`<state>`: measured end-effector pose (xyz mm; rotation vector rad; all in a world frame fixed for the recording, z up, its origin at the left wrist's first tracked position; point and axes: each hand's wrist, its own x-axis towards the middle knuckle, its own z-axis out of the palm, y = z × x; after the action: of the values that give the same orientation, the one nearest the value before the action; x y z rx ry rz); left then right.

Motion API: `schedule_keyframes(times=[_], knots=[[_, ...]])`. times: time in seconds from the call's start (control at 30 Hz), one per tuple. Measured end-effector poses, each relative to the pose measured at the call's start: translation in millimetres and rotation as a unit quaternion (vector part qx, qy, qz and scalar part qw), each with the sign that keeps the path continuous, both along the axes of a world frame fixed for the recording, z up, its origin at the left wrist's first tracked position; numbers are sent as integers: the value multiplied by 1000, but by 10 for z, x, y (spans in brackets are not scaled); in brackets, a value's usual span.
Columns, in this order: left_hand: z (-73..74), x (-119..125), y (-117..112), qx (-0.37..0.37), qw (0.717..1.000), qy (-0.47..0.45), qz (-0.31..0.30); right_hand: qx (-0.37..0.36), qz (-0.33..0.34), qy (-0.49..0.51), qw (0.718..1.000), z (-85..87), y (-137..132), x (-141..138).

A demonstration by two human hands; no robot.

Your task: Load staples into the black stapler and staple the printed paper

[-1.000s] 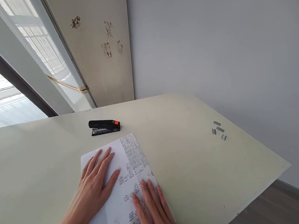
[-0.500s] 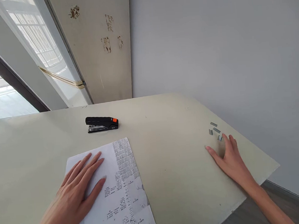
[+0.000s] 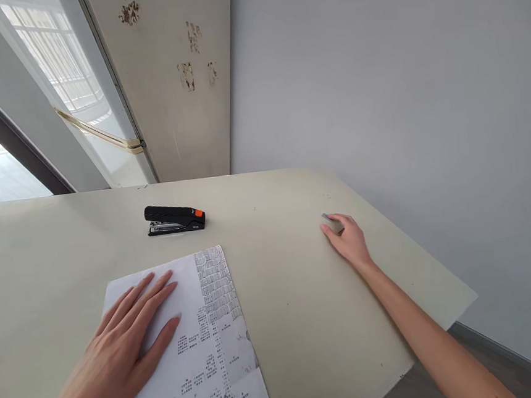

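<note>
My left hand (image 3: 125, 350) lies flat, fingers spread, on printed sheets of paper (image 3: 233, 356) at the front left of the table. On the right side, my right hand (image 3: 349, 241) rests low at the tabletop with its fingers curled toward the thumb. A small grey strip of staples (image 3: 326, 216) pokes out at its fingertips; whatever else is under the fingers is hidden. Beyond the papers sits a black stapler (image 3: 175, 219) with an orange patch, lying on its base and apart from both hands.
The pale table (image 3: 296, 339) has a slanting right edge beside a grey wall (image 3: 390, 89). At the back stand a stained beige panel (image 3: 185, 125) and a glossy door with a gold handle (image 3: 102, 134). Dark floor shows at the lower right.
My right hand has moved left and away from me, its fingers drawing in. The several staple strips near the right edge no longer show there. My left hand stays on the papers.
</note>
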<state>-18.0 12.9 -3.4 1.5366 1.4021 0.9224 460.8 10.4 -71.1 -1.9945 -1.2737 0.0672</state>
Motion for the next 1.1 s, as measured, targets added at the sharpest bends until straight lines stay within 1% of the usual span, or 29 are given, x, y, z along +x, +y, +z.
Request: schedule_keyframes(times=[0.13, 0.23, 0.3, 0.37, 0.43, 0.5, 0.57, 0.63, 0.73, 0.87, 0.97, 1.03, 1.1], knots=[[9, -2, -6, -2, 1000, -10, -1, 30, 72, 9, 997, 29, 243, -495], [-19, -29, -12, -2, 999, -32, -3, 36, 136, 18, 990, 54, 438, -906], [-80, -76, -16, 29, 999, -17, -21, 40, 168, 26, 985, 62, 573, -1183], [-175, -146, -16, 93, 993, 43, -58, 44, 196, 36, 979, 68, 699, -1447], [-283, -224, -13, 165, 971, 135, -105, 46, 224, 49, 972, 78, 809, -1688], [-375, -290, -8, 226, 935, 235, -140, 49, 249, 64, 965, 94, 896, -1896], [-429, -330, -6, 269, 898, 312, -157, 52, 268, 81, 959, 114, 963, -2066], [-444, -347, -8, 296, 873, 351, -162, 55, 279, 99, 954, 138, 1013, -2192], [-423, -344, -24, 311, 859, 372, -165, 58, 287, 129, 948, 178, 1060, -2305], [-365, -302, -50, 313, 854, 380, -168, 57, 286, 191, 937, 225, 1069, -2360], [-315, -248, -63, 308, 855, 378, -179, 56, 269, 261, 926, 239, 1053, -2394], [-290, -222, -68, 303, 857, 371, -190, 61, 260, 310, 912, 236, 1050, -2426], [-281, -212, -76, 298, 860, 364, -197, 70, 260, 359, 893, 223, 1060, -2456]])
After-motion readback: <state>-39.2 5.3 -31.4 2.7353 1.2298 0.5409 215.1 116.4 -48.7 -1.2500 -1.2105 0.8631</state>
